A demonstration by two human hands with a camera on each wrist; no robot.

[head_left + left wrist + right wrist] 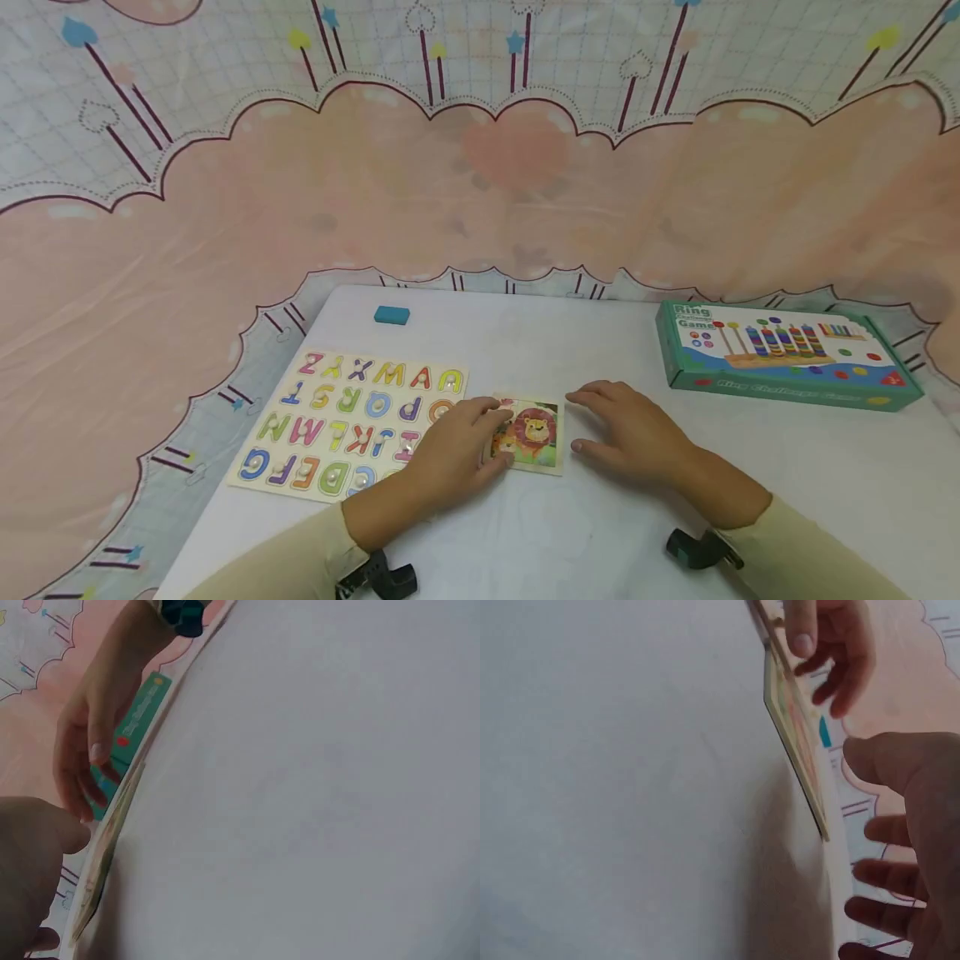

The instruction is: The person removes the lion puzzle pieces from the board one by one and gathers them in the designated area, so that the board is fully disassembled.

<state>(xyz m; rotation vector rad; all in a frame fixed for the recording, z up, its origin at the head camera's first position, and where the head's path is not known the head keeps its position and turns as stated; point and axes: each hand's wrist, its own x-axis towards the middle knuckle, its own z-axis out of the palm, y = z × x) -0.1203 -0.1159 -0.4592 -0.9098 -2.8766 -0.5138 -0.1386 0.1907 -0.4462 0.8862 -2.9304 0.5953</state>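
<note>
Left: cream rectangular alphabet board (315, 414) on white worktop (540, 533). Left grip (456, 450): released, fingers over left side of square wooden lion-picture panel (536, 429), flat beside board. Right grip (637, 433): released, apart. I'd pinch opposite edges evenly.

Head view: my left hand (450, 446) hides the letter board's (352, 417) 4 o'clock corner; its fingers (483, 410) cover the lion panel's (536, 433) 9 o'clock edge. Sleeves (806, 554) cropped at 7 and 5 o'clock, counter (525, 533) at 6. Left wrist view: that hand's cropped at 8, green box (142, 712) lettering blurred. Right wrist view: my right hand (934, 825) cropped at 4.
</note>
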